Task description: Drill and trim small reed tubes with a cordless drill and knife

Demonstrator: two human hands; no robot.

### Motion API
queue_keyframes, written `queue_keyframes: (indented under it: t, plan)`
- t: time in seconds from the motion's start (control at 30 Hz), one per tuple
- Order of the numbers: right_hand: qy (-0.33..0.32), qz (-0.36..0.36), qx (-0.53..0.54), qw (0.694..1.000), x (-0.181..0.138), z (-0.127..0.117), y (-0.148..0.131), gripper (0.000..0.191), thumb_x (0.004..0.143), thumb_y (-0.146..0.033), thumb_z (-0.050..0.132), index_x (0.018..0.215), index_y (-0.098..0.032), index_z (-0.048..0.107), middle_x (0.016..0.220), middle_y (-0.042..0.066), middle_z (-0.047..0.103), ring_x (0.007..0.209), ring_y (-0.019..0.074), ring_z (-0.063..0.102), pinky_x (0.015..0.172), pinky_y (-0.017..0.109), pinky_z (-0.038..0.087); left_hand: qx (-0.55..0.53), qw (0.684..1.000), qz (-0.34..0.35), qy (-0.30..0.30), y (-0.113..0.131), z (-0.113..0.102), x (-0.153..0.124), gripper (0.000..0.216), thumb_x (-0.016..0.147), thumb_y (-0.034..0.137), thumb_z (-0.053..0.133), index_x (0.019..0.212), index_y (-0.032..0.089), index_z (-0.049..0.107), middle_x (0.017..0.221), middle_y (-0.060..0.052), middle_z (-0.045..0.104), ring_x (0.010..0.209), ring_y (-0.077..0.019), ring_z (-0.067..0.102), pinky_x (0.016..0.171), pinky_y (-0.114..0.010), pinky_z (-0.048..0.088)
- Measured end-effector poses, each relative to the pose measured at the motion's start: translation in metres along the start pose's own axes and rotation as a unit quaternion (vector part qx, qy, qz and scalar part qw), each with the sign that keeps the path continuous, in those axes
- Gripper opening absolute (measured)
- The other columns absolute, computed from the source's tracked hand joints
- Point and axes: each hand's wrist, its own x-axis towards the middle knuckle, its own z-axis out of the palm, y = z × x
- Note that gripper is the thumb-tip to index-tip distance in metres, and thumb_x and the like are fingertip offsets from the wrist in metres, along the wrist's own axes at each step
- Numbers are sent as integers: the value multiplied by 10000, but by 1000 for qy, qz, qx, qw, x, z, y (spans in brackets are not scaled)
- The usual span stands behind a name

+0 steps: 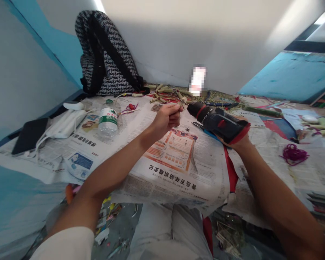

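I see a table (5, 202) with a blue top, covered in spread newspaper (162, 162). On the paper lie a water bottle (108, 119), a white power bank (65, 124) and a black phone (29, 135) at the left. A purple thread tangle (294, 153) sits right; short stalk pieces (165, 92) litter the far edge beside a patterned bag (105, 57).

Both forearms are bare down to the left hand (166, 117) and right hand (239, 142). A short white sleeve (66, 243) covers the left upper arm. Light grey trousers (162, 231) cover the legs.
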Motion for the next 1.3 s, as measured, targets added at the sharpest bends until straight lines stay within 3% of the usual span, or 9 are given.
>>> queue_keyframes:
  t: [0.4,0.57,0.73,0.9,1.17,1.3]
  plan:
    - [-25,23,-30,999,-8,5,11,361,936,-594,704,852,-244,725,794,100,725,849,305,739,758,447,621,-9,1000,-13,18,-6,1,2,324,1075,214,522,767,144,594,548,100,229,422,-34,225,440,-149,234]
    - [-8,10,-32,999,-8,8,8,373,929,-615,708,897,-246,745,799,93,752,814,298,754,785,449,645,-12,1000,0,25,-5,3,1,340,1077,208,502,756,140,593,544,98,232,423,-36,221,436,-152,231]
    - [-1,21,-47,999,-7,11,3,460,905,-699,687,767,-260,679,689,60,710,725,281,729,762,447,652,-13,1000,7,27,-4,4,0,350,1075,180,470,750,136,594,530,99,236,421,-38,217,438,-153,227]
    - [14,36,-37,999,-5,12,-3,456,887,-707,700,822,-255,704,751,76,748,771,291,746,800,457,661,-14,999,3,34,-4,5,-1,328,1070,194,501,766,137,609,530,95,273,416,-34,230,437,-146,234]
    - [18,-2,-20,1000,0,12,-7,433,899,-660,728,793,-243,677,698,54,710,626,239,678,652,415,617,-4,999,8,44,-2,8,-2,354,1076,166,464,747,142,593,513,93,260,416,-42,215,430,-149,220]
    - [5,18,-38,999,-4,12,-4,458,901,-683,707,778,-244,666,702,64,700,697,263,698,685,422,613,5,998,2,58,-1,9,-2,351,1079,186,487,743,150,579,524,90,262,417,-40,216,428,-146,228]
